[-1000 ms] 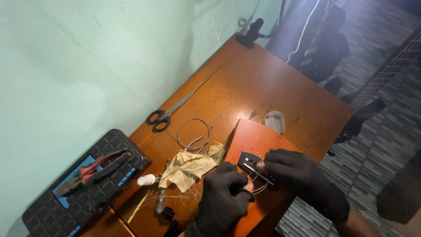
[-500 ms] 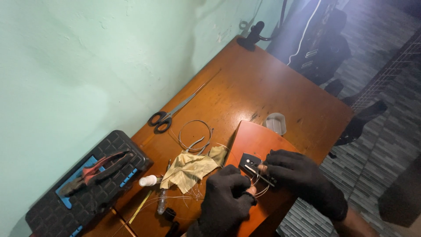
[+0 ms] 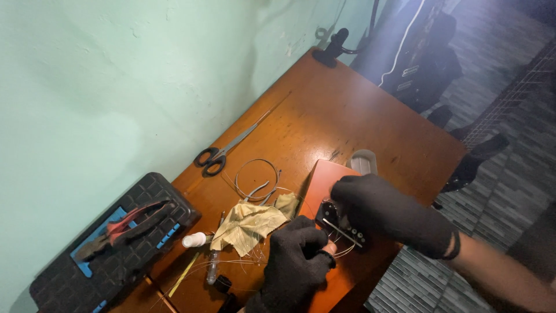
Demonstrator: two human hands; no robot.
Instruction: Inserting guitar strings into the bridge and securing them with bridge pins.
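Both of my hands wear black gloves and work over an orange guitar body (image 3: 322, 177) lying on the wooden table (image 3: 324, 110). My right hand (image 3: 387, 210) rests on the black bridge (image 3: 341, 225) of the guitar, fingers closed around it. My left hand (image 3: 295, 261) is curled beside the bridge, pinching thin strings (image 3: 343, 251) that trail from it. A yellowish cloth (image 3: 249, 225) lies just left of my left hand.
Scissors (image 3: 223, 152) and a coil of wire (image 3: 258, 177) lie near the green wall. A black case (image 3: 113, 240) with red-handled pliers sits at the table's left end. A small white bottle (image 3: 194, 239) lies beside the cloth. Dark guitars stand on the tiled floor to the right.
My hands have stayed at the bridge, with small finger shifts. The view has drifted slightly.
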